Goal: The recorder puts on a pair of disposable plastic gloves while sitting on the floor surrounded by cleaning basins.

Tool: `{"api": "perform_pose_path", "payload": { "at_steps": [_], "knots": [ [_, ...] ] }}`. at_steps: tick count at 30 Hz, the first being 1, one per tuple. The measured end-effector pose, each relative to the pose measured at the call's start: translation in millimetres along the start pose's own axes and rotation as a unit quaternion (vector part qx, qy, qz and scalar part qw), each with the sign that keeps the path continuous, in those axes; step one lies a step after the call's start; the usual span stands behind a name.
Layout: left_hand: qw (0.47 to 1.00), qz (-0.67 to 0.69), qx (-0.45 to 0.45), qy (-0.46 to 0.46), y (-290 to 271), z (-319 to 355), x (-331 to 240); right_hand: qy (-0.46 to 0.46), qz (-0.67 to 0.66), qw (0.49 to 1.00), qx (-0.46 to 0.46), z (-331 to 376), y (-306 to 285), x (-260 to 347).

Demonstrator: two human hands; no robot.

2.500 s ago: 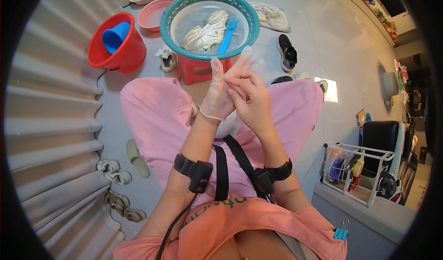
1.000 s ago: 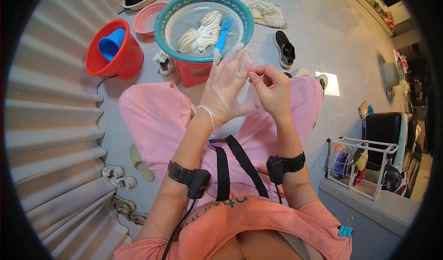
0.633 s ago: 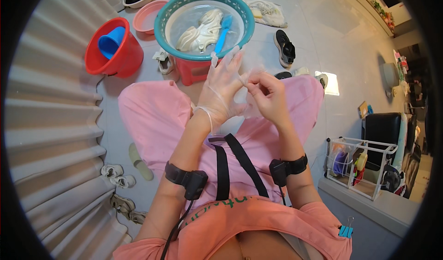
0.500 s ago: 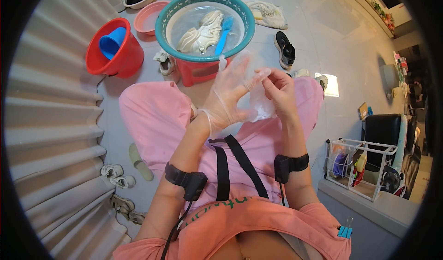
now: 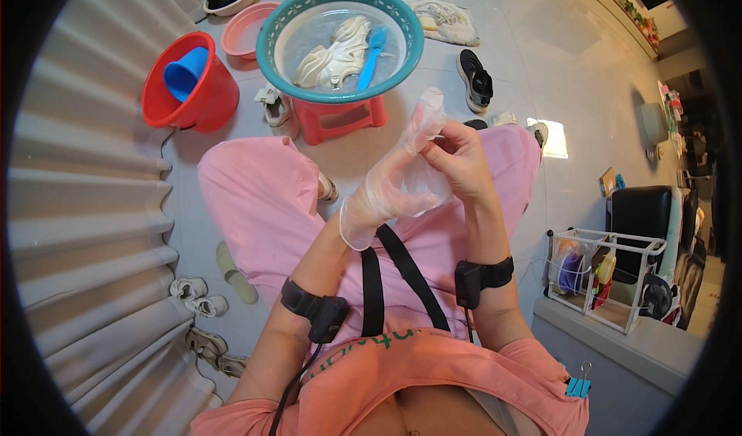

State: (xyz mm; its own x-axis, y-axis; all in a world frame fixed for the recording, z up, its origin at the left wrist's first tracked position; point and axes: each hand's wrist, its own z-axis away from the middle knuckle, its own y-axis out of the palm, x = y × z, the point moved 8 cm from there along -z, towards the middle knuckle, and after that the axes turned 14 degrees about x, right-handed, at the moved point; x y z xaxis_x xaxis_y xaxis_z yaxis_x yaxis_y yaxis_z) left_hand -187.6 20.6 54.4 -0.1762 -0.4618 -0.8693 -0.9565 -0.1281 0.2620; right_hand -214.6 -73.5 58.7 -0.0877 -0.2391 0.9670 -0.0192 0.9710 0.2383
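A thin clear glove (image 5: 357,223) covers my left hand (image 5: 394,177), its cuff loose around the wrist. The fingers of that hand stretch up and away from me, with the thumb apart from them. My bare right hand (image 5: 461,160) pinches clear glove film at the left fingers. More see-through film (image 5: 430,182) hangs between the two hands; whether it belongs to a second glove I cannot tell. Beyond my hands, a teal-rimmed basin (image 5: 270,69) of water stands on a red stool (image 5: 340,120). A white shoe (image 5: 334,59) and a blue brush (image 5: 369,66) lie in it.
A red bucket (image 5: 212,96) holding a blue scoop (image 5: 184,74) stands left of the basin. Pink basins (image 5: 246,32) are behind it. A black shoe (image 5: 475,80) lies to the right, near a cloth (image 5: 456,22). A white wire rack (image 5: 610,243) stands at right, curtains (image 5: 93,204) at left.
My left hand has turned, and its spread fingers have come together. My right hand has shifted slightly left and closer against them, still pinching the film.
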Motion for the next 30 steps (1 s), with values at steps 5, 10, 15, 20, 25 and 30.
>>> {"api": "perform_pose_path", "payload": {
  "at_steps": [5,10,15,20,25,30],
  "knots": [
    [0.986,0.165,-0.012,0.038,3.8,0.1,4.7,-0.015,-0.042,0.998,-0.042,1.4,-1.3,1.6],
    [0.990,0.136,-0.015,0.024,5.9,-3.1,0.6,-0.035,0.053,0.994,-0.084,-0.7,0.8,4.9],
    [0.980,0.192,-0.034,0.047,5.4,-2.7,0.7,-0.058,0.198,0.972,-0.110,0.0,11.2,18.8],
    [0.967,0.241,-0.049,0.070,2.3,6.4,7.0,-0.063,0.337,0.936,-0.077,0.3,23.7,27.2],
    [0.987,-0.150,-0.054,-0.013,-13.2,8.2,-4.5,-0.037,0.257,0.960,-0.101,-1.9,5.4,22.2],
    [0.836,-0.540,-0.089,-0.046,-14.2,5.3,-36.2,-0.042,0.357,0.909,-0.209,19.2,-0.6,47.6]
  ]
}}
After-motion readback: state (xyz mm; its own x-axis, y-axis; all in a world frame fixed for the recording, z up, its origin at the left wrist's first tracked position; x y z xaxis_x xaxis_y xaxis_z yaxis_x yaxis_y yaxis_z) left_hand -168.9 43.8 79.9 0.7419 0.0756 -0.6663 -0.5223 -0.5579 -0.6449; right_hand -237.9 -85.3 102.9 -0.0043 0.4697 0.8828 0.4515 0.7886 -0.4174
